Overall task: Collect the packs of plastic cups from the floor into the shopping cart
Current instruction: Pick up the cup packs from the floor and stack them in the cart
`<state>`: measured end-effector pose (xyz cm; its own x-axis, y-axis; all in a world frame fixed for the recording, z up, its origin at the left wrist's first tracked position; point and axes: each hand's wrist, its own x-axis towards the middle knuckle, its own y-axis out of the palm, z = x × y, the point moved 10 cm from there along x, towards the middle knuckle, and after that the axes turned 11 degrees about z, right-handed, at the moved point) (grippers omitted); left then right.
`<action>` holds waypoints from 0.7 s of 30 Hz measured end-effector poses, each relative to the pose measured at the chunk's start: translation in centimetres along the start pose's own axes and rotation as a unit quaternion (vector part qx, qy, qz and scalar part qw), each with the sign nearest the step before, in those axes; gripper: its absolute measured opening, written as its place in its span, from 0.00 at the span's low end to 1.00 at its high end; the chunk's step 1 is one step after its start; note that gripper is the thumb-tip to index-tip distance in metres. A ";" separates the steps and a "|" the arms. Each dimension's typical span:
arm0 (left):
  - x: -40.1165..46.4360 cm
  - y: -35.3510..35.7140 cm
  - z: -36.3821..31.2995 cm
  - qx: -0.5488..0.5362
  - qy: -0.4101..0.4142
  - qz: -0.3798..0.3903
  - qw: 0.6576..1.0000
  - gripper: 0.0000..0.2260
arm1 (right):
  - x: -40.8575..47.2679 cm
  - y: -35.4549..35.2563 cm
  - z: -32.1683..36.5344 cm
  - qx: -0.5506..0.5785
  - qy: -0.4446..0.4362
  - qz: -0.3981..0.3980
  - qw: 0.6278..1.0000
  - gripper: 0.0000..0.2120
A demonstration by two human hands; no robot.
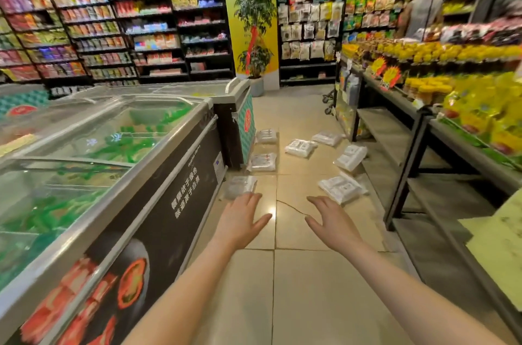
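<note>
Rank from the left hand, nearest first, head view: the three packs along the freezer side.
From the left hand:
1. Grey pack, just beyond its fingertips, by the freezer base.
2. Middle pack, further up the aisle.
3. Far pack, at the freezer's end.

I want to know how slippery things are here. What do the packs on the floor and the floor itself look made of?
White cup packs: thin clear plastic film, probably, glossy and crinkled. Beige floor: glazed tile, seemingly ceramic, with grout lines and a bright glare spot.

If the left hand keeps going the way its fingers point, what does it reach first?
Probably the nearest pack of cups, lying by the freezer's base just beyond the left hand; depth is uncertain.
</note>
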<state>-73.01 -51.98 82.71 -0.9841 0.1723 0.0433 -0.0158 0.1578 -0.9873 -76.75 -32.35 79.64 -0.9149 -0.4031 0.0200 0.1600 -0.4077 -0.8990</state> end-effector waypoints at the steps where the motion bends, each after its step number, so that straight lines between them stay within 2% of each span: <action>1: 1.3 0.3 0.5 -0.005 0.003 0.002 1.000 0.27 | 1.1 0.2 -0.6 0.001 0.007 0.003 1.000 0.26; 6: 8.4 2.6 3.1 -0.014 0.005 0.020 1.000 0.27 | 7.7 0.6 -3.5 0.005 0.034 0.004 0.999 0.27; 21: 34.0 5.2 8.6 -0.044 -0.048 0.001 0.998 0.28 | 31.6 -2.1 -16.3 -0.013 0.016 0.039 0.999 0.30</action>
<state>-108.04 -53.65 77.70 -0.9966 0.0792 0.0227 -0.0028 0.2434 -0.9699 -112.04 -30.92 75.03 -0.9115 -0.4063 -0.0642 0.2222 -0.3549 -0.9081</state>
